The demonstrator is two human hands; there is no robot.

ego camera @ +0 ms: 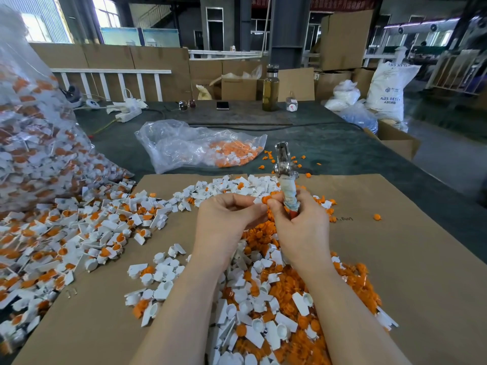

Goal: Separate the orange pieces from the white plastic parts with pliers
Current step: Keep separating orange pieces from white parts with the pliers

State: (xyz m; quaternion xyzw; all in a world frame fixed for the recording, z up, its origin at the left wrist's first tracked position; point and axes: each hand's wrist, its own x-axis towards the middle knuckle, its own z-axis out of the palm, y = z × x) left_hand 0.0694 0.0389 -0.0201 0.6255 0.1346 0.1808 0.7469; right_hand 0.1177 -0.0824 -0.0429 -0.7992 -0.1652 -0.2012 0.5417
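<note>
- While both hands meet at the frame's centre, the right hand [299,222] curls its grip round the wrapped handles of the pliers [286,175], whose metal head points up and away, above the fingers.
- The left hand [226,219] pinches a white plastic part [257,201] between thumb and fingers, just left of the pliers' handles.
- An orange piece [266,199] sits between the two thumbs, touching the right thumb; whether it is seated in the white part cannot be told.
- Below the wrists, lower centre, lies a mixed heap of orange pieces [347,285] and white parts on a cardboard sheet [421,272] covering the table [342,148].
- Unsorted parts [66,233] spill from a clear bag [34,127] at the left edge.
- Another bag [195,146], upper centre, holds orange pieces.
</note>
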